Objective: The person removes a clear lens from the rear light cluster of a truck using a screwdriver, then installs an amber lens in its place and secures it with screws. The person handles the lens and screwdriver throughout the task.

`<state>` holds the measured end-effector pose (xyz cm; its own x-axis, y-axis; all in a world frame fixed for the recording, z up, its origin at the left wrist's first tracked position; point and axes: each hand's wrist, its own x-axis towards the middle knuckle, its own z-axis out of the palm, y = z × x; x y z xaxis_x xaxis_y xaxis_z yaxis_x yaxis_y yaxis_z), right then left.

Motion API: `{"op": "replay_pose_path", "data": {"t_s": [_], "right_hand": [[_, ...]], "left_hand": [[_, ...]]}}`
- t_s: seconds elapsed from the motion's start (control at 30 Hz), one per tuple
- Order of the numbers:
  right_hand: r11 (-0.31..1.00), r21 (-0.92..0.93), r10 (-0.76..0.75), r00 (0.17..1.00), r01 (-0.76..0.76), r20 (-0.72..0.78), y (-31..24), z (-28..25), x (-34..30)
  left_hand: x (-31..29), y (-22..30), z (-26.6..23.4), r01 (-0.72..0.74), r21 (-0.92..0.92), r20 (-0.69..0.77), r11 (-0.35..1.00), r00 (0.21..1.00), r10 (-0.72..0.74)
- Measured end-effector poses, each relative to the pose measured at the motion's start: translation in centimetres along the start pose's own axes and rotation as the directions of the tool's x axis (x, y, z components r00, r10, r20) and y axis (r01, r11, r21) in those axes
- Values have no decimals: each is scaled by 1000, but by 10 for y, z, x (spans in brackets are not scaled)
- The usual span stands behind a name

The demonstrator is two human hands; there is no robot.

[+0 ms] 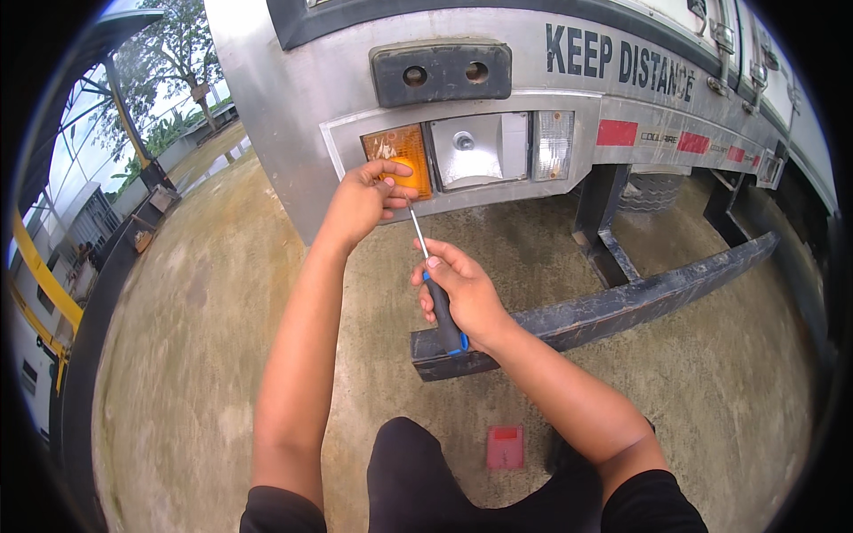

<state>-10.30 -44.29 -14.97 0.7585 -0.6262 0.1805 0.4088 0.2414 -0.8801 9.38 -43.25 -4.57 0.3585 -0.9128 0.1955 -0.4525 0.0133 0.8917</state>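
My right hand [458,289] is closed round a screwdriver [442,311] with a black and blue handle, its thumb and a finger at the base of the metal shaft. The shaft slants up and left, and its tip reaches the fingers of my left hand [362,202]. That hand is bent in a pinch in front of the amber lens [395,155]; whatever small thing it may hold is too small to make out. Right of the amber lens is an uncovered lamp housing [480,149] with a bulb in a shiny reflector, then a clear ribbed lens [554,145].
The lamps sit in the metal rear panel [293,115] of a truck, below a black rubber bumper block [442,73]. A dark steel bar [604,311] runs low to the right. A red, square lens-like piece [506,449] lies on the concrete floor [195,355] by my knees.
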Motion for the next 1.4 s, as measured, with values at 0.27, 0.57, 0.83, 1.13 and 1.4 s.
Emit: {"op": "replay_pose_path", "data": {"t_s": [0.27,0.57,0.83,1.13,1.4], "right_hand": [[997,-48,56,997,-58,-57,4,-3,6],[994,80,84,993,-77,-86,-1,9,12],[942,335,98,975,-27,-198,-6,41,21],[947,322,77,980,-13,-185,-8,35,29],[991,-76,84,949,-112,-304,-34,48,-4]], "left_hand": [[4,6,-6,-164,415,-80,895,973,215],[6,1,-7,-212,413,-69,886,962,262],[9,-1,-19,-307,486,28,818,941,337],[-29,-35,10,370,-526,354,765,914,-199],[-10,-61,31,413,-777,322,475,909,-264]]}}
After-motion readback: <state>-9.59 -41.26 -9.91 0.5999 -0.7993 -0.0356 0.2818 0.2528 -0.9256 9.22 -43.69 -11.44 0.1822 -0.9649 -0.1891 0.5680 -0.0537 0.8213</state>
